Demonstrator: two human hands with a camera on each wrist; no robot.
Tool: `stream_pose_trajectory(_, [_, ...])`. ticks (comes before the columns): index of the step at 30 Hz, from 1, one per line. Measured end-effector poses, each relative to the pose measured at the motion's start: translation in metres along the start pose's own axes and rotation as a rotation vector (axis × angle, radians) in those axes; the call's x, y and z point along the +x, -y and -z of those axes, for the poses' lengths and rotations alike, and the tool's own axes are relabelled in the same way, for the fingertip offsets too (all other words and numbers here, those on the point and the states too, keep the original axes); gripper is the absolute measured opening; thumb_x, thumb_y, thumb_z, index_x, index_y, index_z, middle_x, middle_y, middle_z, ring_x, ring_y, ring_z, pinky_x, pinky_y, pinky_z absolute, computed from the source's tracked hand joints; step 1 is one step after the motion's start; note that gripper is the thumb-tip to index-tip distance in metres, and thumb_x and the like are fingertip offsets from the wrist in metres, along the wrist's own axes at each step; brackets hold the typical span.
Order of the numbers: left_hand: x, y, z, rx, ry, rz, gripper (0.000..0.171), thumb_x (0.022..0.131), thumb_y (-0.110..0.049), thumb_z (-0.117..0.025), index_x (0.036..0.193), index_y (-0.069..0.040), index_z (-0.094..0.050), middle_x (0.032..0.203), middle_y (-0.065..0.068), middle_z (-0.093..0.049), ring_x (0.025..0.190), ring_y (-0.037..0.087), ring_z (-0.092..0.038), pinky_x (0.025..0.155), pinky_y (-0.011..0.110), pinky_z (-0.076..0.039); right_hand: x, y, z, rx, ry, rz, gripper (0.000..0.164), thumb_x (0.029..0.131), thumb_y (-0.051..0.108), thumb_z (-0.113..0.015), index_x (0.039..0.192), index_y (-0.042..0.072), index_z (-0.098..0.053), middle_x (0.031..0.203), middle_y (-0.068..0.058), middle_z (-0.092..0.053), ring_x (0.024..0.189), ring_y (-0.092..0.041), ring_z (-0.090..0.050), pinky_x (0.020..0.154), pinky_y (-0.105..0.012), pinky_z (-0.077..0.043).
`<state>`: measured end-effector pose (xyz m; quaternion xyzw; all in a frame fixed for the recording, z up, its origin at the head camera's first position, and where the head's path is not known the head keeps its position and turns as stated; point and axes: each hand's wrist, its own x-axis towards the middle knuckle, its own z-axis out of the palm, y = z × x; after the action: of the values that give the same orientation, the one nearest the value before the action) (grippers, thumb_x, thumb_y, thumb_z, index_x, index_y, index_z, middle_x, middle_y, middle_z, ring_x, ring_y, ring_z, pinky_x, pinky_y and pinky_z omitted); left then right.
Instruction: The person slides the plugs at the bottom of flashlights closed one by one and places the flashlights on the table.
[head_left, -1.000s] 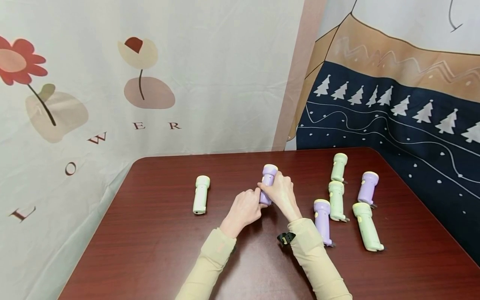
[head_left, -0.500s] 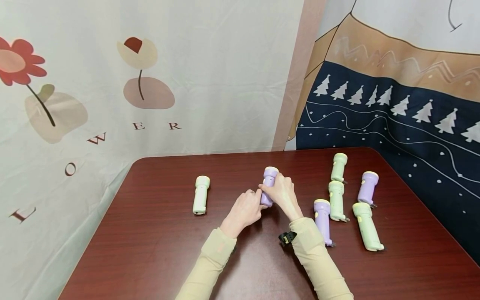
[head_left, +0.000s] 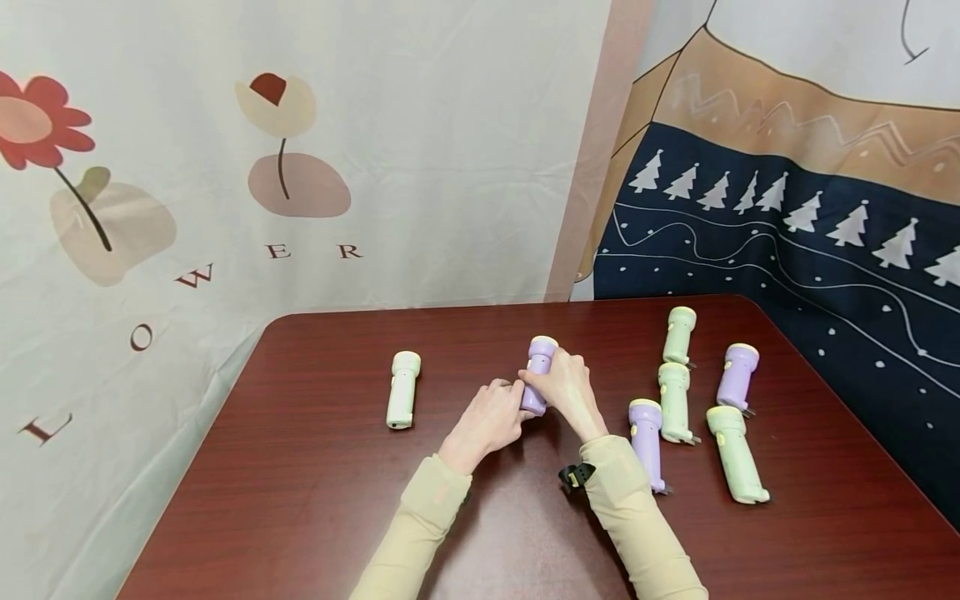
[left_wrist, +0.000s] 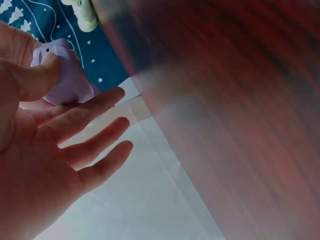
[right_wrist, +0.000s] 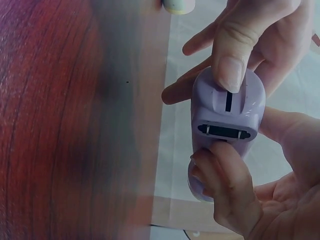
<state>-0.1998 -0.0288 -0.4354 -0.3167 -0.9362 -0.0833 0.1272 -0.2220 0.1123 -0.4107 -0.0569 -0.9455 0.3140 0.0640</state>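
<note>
Both hands hold one purple flashlight [head_left: 540,358], its pale yellow head pointing away from me. Around its body curl the fingers of my right hand [head_left: 567,387]. My left hand [head_left: 489,422] pinches the tail end; in the left wrist view its thumb lies on the purple casing [left_wrist: 70,82] and the other fingers are spread. The right wrist view looks straight at the tail [right_wrist: 225,112]: the left thumb presses beside a dark slot, and two metal prongs lie in a black recess below. A right fingertip sits at the recess's edge.
A light green flashlight [head_left: 402,392] lies alone to the left. At right lie several more, green [head_left: 675,400] and purple [head_left: 646,442], with plug prongs sticking out at their tails. They rest on a reddish-brown table [head_left: 315,500] backed by printed cloths [head_left: 450,167].
The purple flashlight and the right hand have come slightly nearer to me. Both hands keep the same hold, and the other flashlights stay where they were.
</note>
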Motion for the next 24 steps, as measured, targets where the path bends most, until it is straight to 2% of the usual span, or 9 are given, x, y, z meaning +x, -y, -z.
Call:
stream_pose_trajectory(9, [-0.001,0.000,0.003,-0.013,0.036,0.013,0.034,0.090,-0.028,-0.063,0.112,-0.002,-0.056,0.102,0.010,-0.071,0.105,0.027,-0.064,0.085,0.040,-0.053,0.000,0.000,-0.002,0.020,0.000,-0.025,0.050,0.075,0.041,-0.074,0.098,-0.002,-0.063,0.082,-0.017,-0.067,0.072,-0.030,-0.062,0.059,-0.035,-0.051])
stream_pose_trajectory(13, [-0.002,0.002,0.002,0.012,0.053,0.007,0.035,0.091,-0.031,-0.061,0.112,-0.003,-0.057,0.105,0.010,-0.071,0.108,0.027,-0.063,0.087,0.040,-0.052,0.001,-0.001,-0.003,0.037,0.010,-0.026,0.050,0.075,0.041,-0.074,0.100,-0.002,-0.063,0.085,-0.018,-0.068,0.073,-0.030,-0.064,0.061,-0.035,-0.052])
stream_pose_trajectory(19, [-0.006,0.010,0.005,0.076,0.020,-0.058,0.044,0.091,-0.041,-0.058,0.116,-0.005,-0.059,0.107,0.008,-0.071,0.109,0.027,-0.062,0.089,0.039,-0.051,0.002,-0.002,-0.003,0.027,0.040,-0.012,0.050,0.075,0.042,-0.073,0.097,-0.002,-0.063,0.086,-0.016,-0.068,0.072,-0.025,-0.062,0.058,-0.031,-0.049])
stream_pose_trajectory(24, [-0.012,0.026,0.009,0.086,0.008,-0.130,0.045,0.091,-0.042,-0.058,0.119,-0.007,-0.062,0.113,0.006,-0.068,0.112,0.028,-0.060,0.092,0.039,-0.050,0.001,0.000,-0.005,0.044,0.081,-0.008,0.047,0.076,0.043,-0.072,0.090,0.000,-0.062,0.081,-0.014,-0.065,0.067,-0.021,-0.058,0.052,-0.025,-0.043])
